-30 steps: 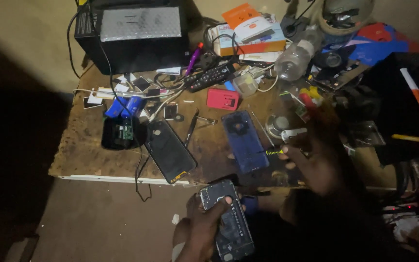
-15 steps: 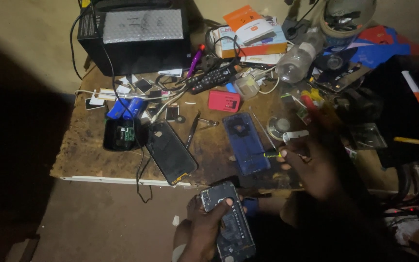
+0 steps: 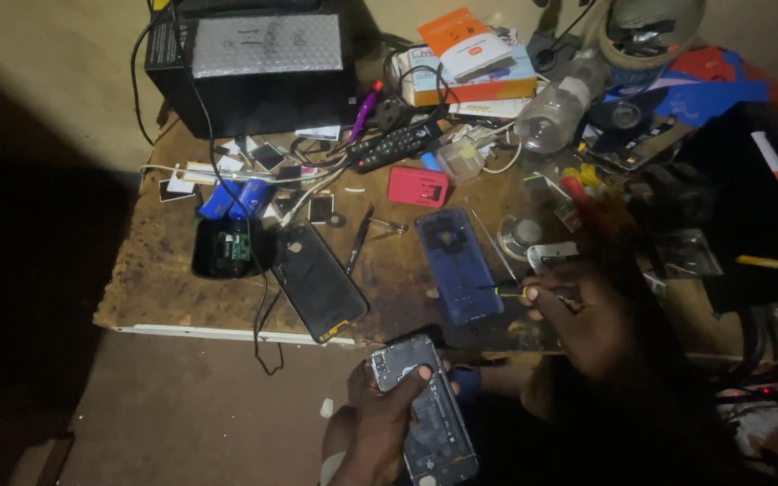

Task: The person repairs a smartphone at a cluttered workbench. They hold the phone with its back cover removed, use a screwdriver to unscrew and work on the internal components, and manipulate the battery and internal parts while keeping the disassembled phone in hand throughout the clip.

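The left hand point(image 3: 380, 423), low in the middle of the frame, is closed around an opened phone point(image 3: 425, 405) with its back off and its insides showing, the thumb laid across the upper end. The right hand point(image 3: 578, 315), at centre right, is pinched shut on a small screwdriver point(image 3: 506, 288) whose tip points left toward the blue back cover point(image 3: 456, 265) lying on the wooden bench point(image 3: 146, 270).

As I judge it, the stripping-down is well on: the cover is off and set aside, the circuitry is bare, and the work inside the phone is not finished. Whether any screws are already out is too small to tell.

Counted from largest to smallest: one black box point(image 3: 254, 67) at upper left; one stack of cartons point(image 3: 470, 63) at top centre; one clear bottle point(image 3: 551, 112) beside it; one dark phone point(image 3: 317, 279) face down left of centre; one black remote point(image 3: 398, 144); one small black tray point(image 3: 227, 252) holding a green board; one red case point(image 3: 418, 186); two blue cylinders point(image 3: 236, 196) lying together.
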